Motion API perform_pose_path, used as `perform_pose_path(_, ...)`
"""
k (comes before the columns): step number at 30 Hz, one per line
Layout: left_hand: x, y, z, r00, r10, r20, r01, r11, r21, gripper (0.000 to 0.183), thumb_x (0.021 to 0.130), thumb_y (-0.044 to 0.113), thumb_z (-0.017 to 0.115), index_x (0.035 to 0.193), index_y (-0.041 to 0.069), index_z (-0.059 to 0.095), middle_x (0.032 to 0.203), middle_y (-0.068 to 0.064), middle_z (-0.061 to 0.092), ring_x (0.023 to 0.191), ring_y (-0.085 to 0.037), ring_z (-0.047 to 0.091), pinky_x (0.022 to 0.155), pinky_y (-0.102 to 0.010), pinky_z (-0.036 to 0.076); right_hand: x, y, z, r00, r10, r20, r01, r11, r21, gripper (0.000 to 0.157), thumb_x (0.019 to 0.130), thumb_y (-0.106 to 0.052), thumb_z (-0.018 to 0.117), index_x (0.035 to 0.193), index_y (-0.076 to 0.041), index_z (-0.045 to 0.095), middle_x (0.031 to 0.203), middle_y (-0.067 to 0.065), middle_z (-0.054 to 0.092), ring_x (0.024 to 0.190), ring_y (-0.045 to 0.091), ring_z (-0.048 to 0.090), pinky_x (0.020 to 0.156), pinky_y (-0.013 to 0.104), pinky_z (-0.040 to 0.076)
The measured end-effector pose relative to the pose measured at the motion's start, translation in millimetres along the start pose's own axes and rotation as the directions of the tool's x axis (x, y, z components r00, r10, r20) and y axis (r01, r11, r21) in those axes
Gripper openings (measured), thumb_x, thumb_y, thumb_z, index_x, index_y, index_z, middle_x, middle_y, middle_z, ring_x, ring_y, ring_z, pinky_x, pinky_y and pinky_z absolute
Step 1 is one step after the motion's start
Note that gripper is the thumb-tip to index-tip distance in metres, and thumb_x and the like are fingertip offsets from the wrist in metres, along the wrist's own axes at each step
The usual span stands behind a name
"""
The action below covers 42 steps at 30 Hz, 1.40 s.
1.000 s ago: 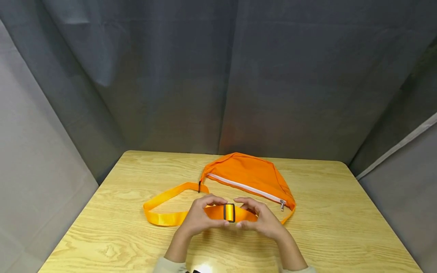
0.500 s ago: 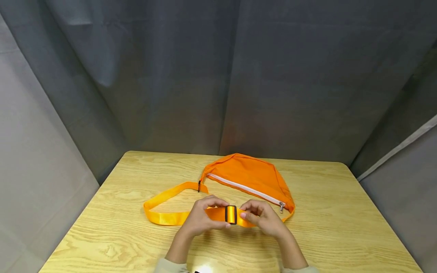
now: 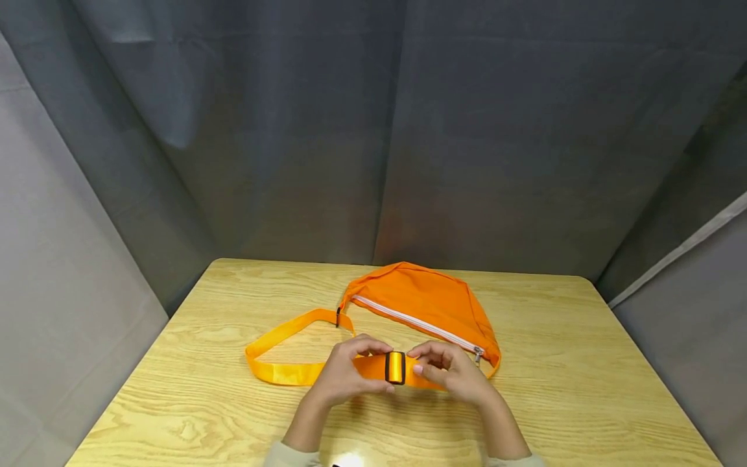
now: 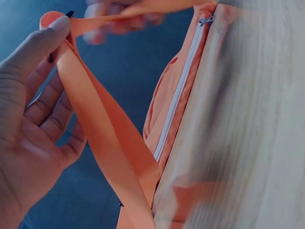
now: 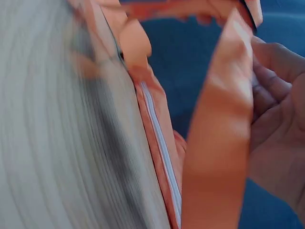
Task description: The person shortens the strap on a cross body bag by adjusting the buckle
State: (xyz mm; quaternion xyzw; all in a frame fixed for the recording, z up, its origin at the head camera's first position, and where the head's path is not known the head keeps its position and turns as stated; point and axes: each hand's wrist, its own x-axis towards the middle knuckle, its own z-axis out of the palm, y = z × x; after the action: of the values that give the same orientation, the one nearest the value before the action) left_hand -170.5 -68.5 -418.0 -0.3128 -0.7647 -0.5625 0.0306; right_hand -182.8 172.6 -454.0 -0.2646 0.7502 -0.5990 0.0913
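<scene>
My left hand (image 3: 341, 375) pinches a black slider buckle (image 3: 387, 368) at its top and bottom edges, thumb below and fingers above. Through the buckle runs a yellow-orange webbing strap (image 3: 292, 374), which loops off to the left. On the other side, my right hand (image 3: 458, 375) pinches the strap between thumb and fingers just right of the buckle. Behind the hands lies an orange waist bag (image 3: 420, 295) with a white zipper (image 3: 408, 320). In the left wrist view, the doubled strap (image 4: 97, 119) hangs from the buckle in my left hand.
The bag and the strap's left loop rest on a wood-grain table (image 3: 175, 389). A second black buckle (image 3: 338, 317) sits on the strap near the bag's left corner. Dark grey curtains (image 3: 292, 130) hang behind the table.
My right hand has gone from spread fingers beside the buckle to pinching the strap. Buckle and left hand shifted slightly right. The bag's right end slid a little left.
</scene>
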Motion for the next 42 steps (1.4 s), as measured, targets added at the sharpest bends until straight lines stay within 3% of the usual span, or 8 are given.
perform_pose_path(5,-2.6,-1.0,-4.3,1.000,-0.011,-0.020,0.010,1.000,-0.025,0.047,0.059,0.001,0.086,0.102,0.001,0.069,0.097,-0.005,0.066,0.091,-0.027,0.059,0.083,-0.045,0.045,-9.9,8.5,-11.6,1.000,0.026,-0.007,-0.027,0.998,-0.058,0.016,0.091,-0.010,0.060,0.102,0.001,0.063,0.084,0.012,0.062,0.067,0.013,0.055,0.057,0.026,0.048)
perform_pose_path(15,0.7,-4.9,-2.6,0.997,0.065,-0.039,-0.066,0.997,-0.029,0.048,0.057,0.001,0.087,0.102,0.000,0.069,0.094,-0.007,0.066,0.087,-0.028,0.059,0.079,-0.041,0.047,-2.1,9.1,-9.4,0.999,-0.002,-0.052,0.005,0.999,0.050,0.015,0.091,-0.008,0.059,0.098,0.005,0.062,0.084,0.012,0.060,0.064,0.008,0.049,0.056,0.023,0.045)
perform_pose_path(23,2.1,-5.9,2.9,0.999,0.034,-0.016,-0.035,0.998,-0.049,0.046,0.060,0.001,0.085,0.103,0.001,0.069,0.096,-0.004,0.066,0.090,-0.030,0.059,0.080,-0.040,0.047,7.7,4.7,0.4,1.000,-0.001,-0.026,0.005,0.988,0.153,0.018,0.092,-0.007,0.058,0.099,0.009,0.060,0.090,0.010,0.062,0.073,0.014,0.055,0.063,0.025,0.048)
perform_pose_path(32,1.5,-6.2,4.1,0.999,0.036,-0.021,-0.037,0.999,-0.038,0.045,0.059,0.000,0.086,0.100,0.003,0.070,0.096,-0.004,0.067,0.088,-0.029,0.060,0.081,-0.041,0.046,3.9,1.1,2.6,0.997,0.055,-0.048,-0.046,0.984,0.172,0.021,0.090,-0.008,0.060,0.100,0.011,0.059,0.090,0.015,0.061,0.074,0.014,0.057,0.064,0.024,0.049)
perform_pose_path(39,0.9,-4.4,2.4,0.997,0.065,-0.041,-0.066,0.998,-0.022,0.042,0.059,-0.002,0.083,0.098,0.003,0.068,0.094,-0.006,0.066,0.086,-0.029,0.060,0.080,-0.043,0.046,-1.1,1.5,-5.9,0.999,0.035,0.040,-0.040,0.991,0.125,0.026,0.092,-0.008,0.058,0.112,0.009,0.056,0.091,0.020,0.061,0.077,0.016,0.059,0.068,0.025,0.050)
perform_pose_path(42,0.7,-3.9,0.3,0.997,0.061,-0.040,-0.062,0.997,-0.034,0.041,0.060,-0.002,0.083,0.098,0.003,0.068,0.094,-0.006,0.066,0.086,-0.029,0.059,0.080,-0.044,0.045,-6.9,5.5,-14.1,0.997,0.025,0.071,-0.031,0.996,0.081,0.022,0.092,-0.006,0.057,0.109,0.008,0.057,0.087,0.020,0.061,0.073,0.014,0.059,0.064,0.025,0.050)
